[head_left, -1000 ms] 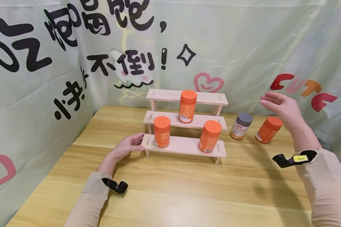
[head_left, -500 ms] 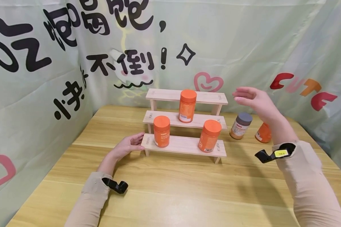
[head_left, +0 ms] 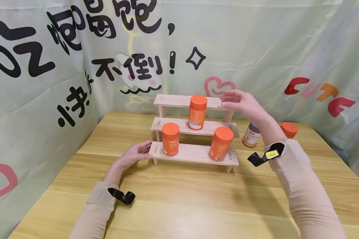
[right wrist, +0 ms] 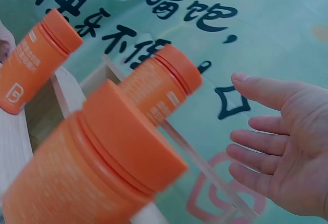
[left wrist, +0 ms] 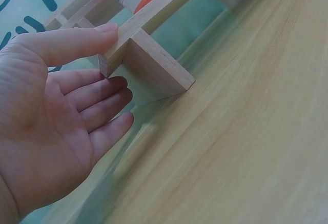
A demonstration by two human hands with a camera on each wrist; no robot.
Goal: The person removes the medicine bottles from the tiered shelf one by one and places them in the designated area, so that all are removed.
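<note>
A three-tier wooden display rack (head_left: 194,153) stands on the table. My left hand (head_left: 135,154) is at the left end of its lowest tier, thumb (left wrist: 105,32) on the plank and fingers at its end and underside, pinching it lightly. On that tier stand two orange jars, a left jar (head_left: 170,139) and a right jar (head_left: 221,143). A third orange jar (head_left: 198,112) is upright on the middle tier. My right hand (head_left: 242,102) holds nothing. Its fingers extend leftward near the top tier's right end; the right wrist view shows them apart from the jars.
Right of the rack, a grey-lidded jar (head_left: 251,135) and another orange jar (head_left: 289,129) are on the table (head_left: 179,205), both partly hidden by the right arm. A printed cloth backdrop (head_left: 257,43) hangs close behind the rack.
My right hand has moved left from above the loose jars to the top tier's right end. The left hand, rack and jars have stayed in place.
</note>
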